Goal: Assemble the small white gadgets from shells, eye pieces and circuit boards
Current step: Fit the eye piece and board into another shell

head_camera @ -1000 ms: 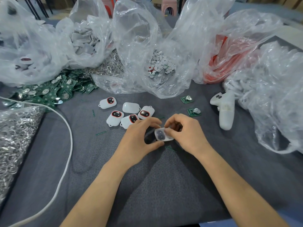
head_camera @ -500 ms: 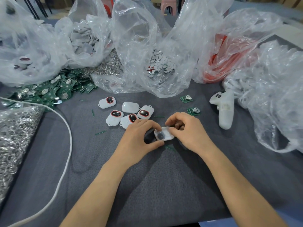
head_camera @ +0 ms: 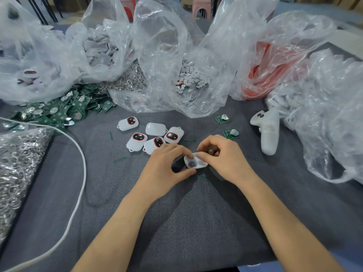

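White gadgets (head_camera: 155, 136), green boards (head_camera: 57, 112), grey cloth (head_camera: 176, 222)

We count five white gadgets (head_camera: 137, 139) left of the controller (head_camera: 269, 132), two loose circuit boards (head_camera: 231, 133) nearer it, one shell (head_camera: 195, 163).

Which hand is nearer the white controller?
Right. The right hand lies beside the white controller, not touching; the left hand is farther, on the other side of the white shell both hands hold.

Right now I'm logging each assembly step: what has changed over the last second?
Barely. The right hand slid its thumb further over the white shell, covering more of its inside. The left hand grips it as before, same spot. The finished gadgets, loose circuit boards and white controller have not moved.
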### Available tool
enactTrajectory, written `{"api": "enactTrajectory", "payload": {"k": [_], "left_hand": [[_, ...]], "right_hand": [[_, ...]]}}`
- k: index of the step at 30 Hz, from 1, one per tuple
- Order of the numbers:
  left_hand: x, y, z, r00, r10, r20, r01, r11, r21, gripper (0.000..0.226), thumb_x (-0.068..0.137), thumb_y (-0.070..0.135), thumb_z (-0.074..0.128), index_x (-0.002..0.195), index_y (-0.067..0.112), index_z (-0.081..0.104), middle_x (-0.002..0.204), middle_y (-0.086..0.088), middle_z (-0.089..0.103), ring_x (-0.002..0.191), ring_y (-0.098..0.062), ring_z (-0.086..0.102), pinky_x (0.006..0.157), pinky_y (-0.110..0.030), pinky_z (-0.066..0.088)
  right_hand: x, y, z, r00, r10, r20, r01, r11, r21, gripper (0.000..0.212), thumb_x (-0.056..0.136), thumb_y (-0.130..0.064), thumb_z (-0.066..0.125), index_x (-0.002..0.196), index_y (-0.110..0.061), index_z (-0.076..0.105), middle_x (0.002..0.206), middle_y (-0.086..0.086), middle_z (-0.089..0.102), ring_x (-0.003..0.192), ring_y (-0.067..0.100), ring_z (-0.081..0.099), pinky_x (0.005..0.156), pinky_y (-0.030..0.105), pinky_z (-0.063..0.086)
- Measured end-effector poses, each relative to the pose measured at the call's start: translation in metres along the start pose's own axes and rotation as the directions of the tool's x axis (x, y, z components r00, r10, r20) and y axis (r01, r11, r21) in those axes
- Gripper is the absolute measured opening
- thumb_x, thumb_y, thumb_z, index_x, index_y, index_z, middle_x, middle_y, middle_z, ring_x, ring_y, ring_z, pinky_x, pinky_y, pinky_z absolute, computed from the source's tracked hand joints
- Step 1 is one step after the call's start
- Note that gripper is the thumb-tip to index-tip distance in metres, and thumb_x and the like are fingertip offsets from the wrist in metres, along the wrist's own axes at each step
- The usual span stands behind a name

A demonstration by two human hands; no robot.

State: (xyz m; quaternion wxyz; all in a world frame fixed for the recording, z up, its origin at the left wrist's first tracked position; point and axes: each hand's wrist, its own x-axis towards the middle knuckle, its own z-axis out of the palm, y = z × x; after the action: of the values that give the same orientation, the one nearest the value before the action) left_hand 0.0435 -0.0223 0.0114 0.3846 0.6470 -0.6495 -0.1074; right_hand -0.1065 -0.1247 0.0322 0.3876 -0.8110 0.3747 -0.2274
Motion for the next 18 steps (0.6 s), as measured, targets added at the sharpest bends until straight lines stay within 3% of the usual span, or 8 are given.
{"api": "enactTrajectory", "payload": {"k": [4,18], "left_hand": [[0.0005,-0.0008,0.0008,1.000,0.015,-0.005,-0.015,1.000,0.006,0.019,0.074,0.025,0.081,0.082,0.017,0.066,0.097,0.009,0.066,0.091,-0.005,0.053,0.084,-0.036,0.043],[-0.0032,0.0043,0.0010,1.000,0.018,-0.019,-0.016,0.996,0.086,0.017,0.074,0.024,0.079,0.082,0.014,0.067,0.102,0.004,0.065,0.097,-0.017,0.057,0.089,-0.036,0.042]], "right_hand": [[0.0015,0.0012,0.0024,1.000,-0.011,0.015,0.012,0.999,-0.036,0.011,0.077,-0.011,0.076,0.079,-0.017,0.068,0.076,-0.010,0.053,0.061,0.004,0.047,0.061,0.012,0.038],[0.0020,0.0069,0.0060,0.998,-0.065,-0.005,0.065,0.997,-0.049,0.015,0.075,-0.020,0.080,0.078,-0.023,0.065,0.079,-0.008,0.059,0.065,0.000,0.051,0.062,0.010,0.041]]}}
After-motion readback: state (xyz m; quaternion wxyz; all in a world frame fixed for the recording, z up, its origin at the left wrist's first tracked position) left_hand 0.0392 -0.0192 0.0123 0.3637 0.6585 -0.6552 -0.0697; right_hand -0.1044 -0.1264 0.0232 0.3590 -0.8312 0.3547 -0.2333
